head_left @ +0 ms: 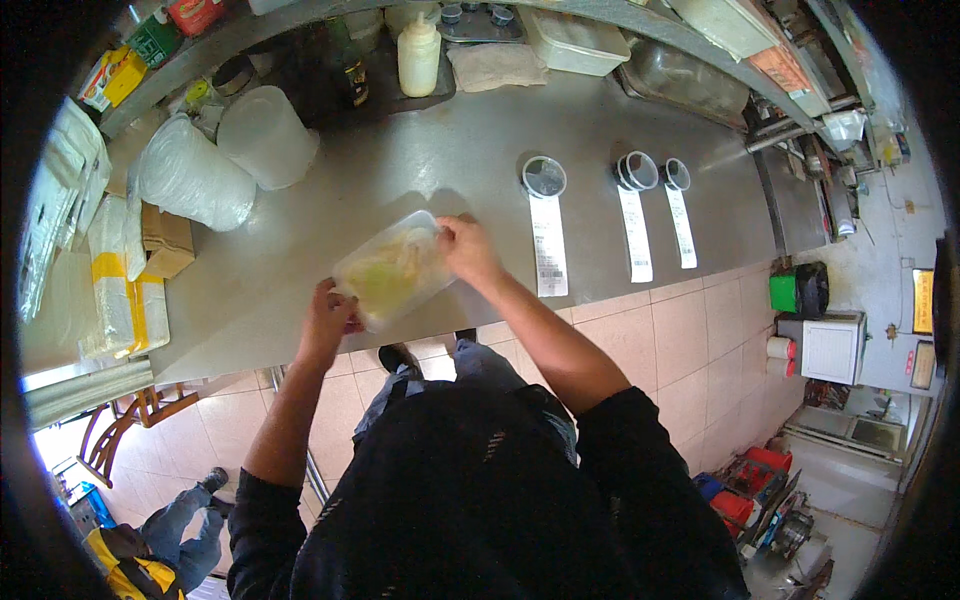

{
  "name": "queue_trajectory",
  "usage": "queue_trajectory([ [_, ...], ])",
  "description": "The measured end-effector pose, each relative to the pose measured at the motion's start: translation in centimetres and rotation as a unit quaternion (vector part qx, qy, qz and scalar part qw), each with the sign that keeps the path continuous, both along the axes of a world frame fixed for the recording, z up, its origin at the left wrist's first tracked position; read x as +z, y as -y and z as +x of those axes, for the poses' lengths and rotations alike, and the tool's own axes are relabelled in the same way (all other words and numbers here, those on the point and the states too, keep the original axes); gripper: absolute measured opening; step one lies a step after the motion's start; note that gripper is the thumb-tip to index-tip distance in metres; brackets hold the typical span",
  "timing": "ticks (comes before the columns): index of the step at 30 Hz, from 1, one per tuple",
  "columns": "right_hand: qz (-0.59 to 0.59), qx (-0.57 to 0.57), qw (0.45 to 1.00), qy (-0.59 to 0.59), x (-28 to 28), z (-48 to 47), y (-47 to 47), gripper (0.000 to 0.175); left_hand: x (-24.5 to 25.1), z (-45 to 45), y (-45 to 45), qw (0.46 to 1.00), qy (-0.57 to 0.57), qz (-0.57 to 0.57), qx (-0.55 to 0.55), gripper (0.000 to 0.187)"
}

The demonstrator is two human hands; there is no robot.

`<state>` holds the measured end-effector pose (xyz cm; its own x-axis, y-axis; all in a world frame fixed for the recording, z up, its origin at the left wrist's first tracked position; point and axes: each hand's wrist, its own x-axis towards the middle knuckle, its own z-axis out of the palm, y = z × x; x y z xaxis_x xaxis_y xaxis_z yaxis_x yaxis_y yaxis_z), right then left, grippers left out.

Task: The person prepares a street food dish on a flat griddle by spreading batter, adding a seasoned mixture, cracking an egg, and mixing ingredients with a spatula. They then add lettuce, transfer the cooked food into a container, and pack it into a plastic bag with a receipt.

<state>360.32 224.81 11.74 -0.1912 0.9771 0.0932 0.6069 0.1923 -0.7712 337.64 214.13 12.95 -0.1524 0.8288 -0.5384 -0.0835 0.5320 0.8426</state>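
Note:
Both of my hands grip a rectangular clear plastic food container (391, 266), tilted near the front edge of the steel counter (480, 157). My left hand (335, 313) holds its near left corner. At the opposite, far right corner is my right hand (471, 249). Pale green and whitish food shows blurred through the plastic; what it is I cannot tell. To the right stand small round plastic cups with dark contents: one cup (544, 177), another cup (637, 171) and a smaller cup (677, 175). A printed paper slip (550, 247) extends from the first cup toward me, and similar slips lie by the others.
Stacked plastic lids or bowls in wrap (196, 174), a white tub (264, 136) and a yellow-taped box (131, 300) occupy the left. Behind are a squeeze bottle (419, 56), a folded towel (498, 66) and a white bin (576, 43). A seated person (161, 544) is at lower left.

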Motion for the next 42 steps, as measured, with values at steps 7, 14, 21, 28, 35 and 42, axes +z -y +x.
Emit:
queue_trajectory([
  [7,0.11,0.11,0.977,0.148,3.3,6.6,-8.7,0.028,0.9,9.3,-1.0,0.991,0.115,0.013,-0.074,0.048],
  [14,0.162,0.118,0.947,0.25,3.5,8.8,-26.0,0.034,3.4,8.2,3.8,0.984,0.114,-0.057,0.125,0.043],
  [21,0.214,0.112,0.918,0.314,-7.1,7.7,-35.5,0.035,4.7,7.4,10.9,0.951,0.088,-0.084,0.285,0.04],
  [28,0.211,0.024,0.897,0.388,-3.3,8.3,-34.9,0.016,4.3,6.1,13.1,0.952,0.12,-0.093,0.267,0.042],
  [35,0.304,0.149,0.924,0.179,10.6,0.5,-21.3,0.023,1.4,1.7,14.9,0.953,0.17,-0.065,0.243,0.039],
  [42,0.509,0.349,0.783,0.077,22.1,-26.7,-5.8,0.049,1.0,-8.6,17.4,0.966,0.18,-0.01,0.188,0.039],
])
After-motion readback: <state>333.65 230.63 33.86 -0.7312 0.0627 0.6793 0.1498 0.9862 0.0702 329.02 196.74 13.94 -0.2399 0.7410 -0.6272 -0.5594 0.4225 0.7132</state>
